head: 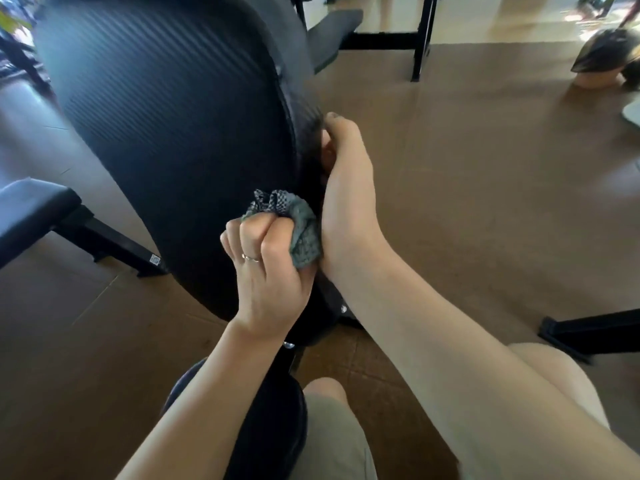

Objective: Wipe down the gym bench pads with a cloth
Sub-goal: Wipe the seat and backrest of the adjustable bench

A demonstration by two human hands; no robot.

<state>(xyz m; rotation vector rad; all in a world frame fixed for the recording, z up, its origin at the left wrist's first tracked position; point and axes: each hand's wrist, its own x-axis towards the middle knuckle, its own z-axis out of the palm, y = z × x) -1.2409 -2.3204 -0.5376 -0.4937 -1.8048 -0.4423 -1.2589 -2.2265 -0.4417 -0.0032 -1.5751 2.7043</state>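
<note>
A large black ribbed back pad (166, 109) of a gym bench tilts up in front of me, filling the upper left. My left hand (266, 271), with a ring on one finger, is closed on a bunched grey-green cloth (298, 230) pressed against the pad's right edge low down. My right hand (346, 178) reaches behind that same edge, its fingers curled around the back of the pad just above the cloth. A round black seat pad (277, 427) lies below, between my arms.
Another black bench (31, 216) with a steel leg stands at the left, and a third pad (332, 32) with a black frame at the top centre. A black frame foot (588, 330) juts in at the right. Brown floor mats (485, 168) cover the ground. My knees sit at the bottom.
</note>
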